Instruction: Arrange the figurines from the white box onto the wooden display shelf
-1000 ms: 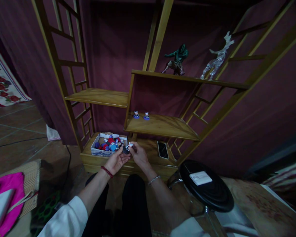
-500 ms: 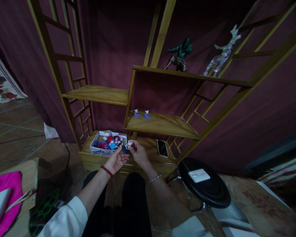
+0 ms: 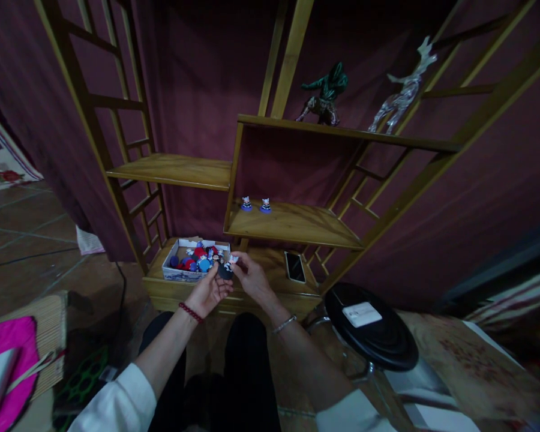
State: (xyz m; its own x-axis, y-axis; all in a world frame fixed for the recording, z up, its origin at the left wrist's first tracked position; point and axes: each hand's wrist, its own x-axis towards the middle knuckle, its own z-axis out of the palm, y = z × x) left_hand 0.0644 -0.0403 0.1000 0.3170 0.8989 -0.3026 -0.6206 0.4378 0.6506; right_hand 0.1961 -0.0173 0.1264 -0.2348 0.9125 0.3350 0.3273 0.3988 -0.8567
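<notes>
Between my hands is a small figurine (image 3: pixel 226 269) with a white top and a round dark base. My left hand (image 3: pixel 209 291), a red beaded bracelet at its wrist, grips the base with the thumb while its other fingers lie below. My right hand (image 3: pixel 251 277) pinches the figurine's white upper part. Just left of them, a white box (image 3: pixel 184 276) holds several small red, blue and white figurines (image 3: pixel 201 259). Two similar figurines, one on the left (image 3: pixel 246 204) and one on the right (image 3: pixel 265 206), stand upright on blue bases on the middle shelf (image 3: pixel 297 225).
A phone (image 3: pixel 294 267) lies on the low shelf, right of my hands. Higher up are a green-and-brown statue (image 3: pixel 326 96) and a clear statue (image 3: pixel 402 96). A black round stool (image 3: pixel 371 336) with a white card stands at the right. A pink cloth (image 3: pixel 15 354) lies at the lower left.
The whole view has shifted slightly. Both hands keep hold of the figurine in front of the box; its dark base now shows a little more.
</notes>
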